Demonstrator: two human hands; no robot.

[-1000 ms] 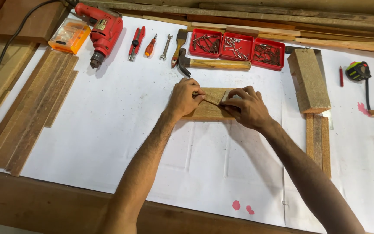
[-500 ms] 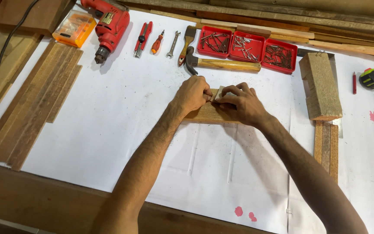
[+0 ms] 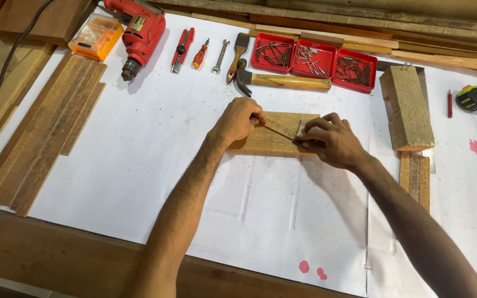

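Both hands are working on one small wooden board (image 3: 274,135) lying flat near the middle of the white-covered counter (image 3: 139,165). Compared with a second ago, the left hand (image 3: 237,120) is sitting further left on the board and the right hand (image 3: 332,142) further right; the two were nearly touching half a second ago, and are now apart. A thin dark line (image 3: 280,131) is showing between them, running diagonally across the board face; whether it is a drawn mark, a thin rod or a blade I cannot tell. Judged from this, the hands are stretching or tracing something along the board, and the span covered is growing.

Left hand fingers are curled narrow, pinching at the upper end of the line. Right hand fingers are pressed close around a small pale block (image 3: 300,128) at the lower end; the grip looks closed on it.

Count of nearby items:
- red trays of nails (image 3: 313,58): three, side by side
- hammer (image 3: 282,81): one, just above the board
- red power drill (image 3: 139,30): one
- orange bit case (image 3: 95,37): one
- small hand tools (image 3: 200,52) between drill and hammer: roughly four, including a spanner
- thick wood block (image 3: 407,107): one, right of the hands
- tape measure (image 3: 473,98): one
- red pencil (image 3: 449,104): one
- long planks (image 3: 45,129) at left: several, exact count unclear
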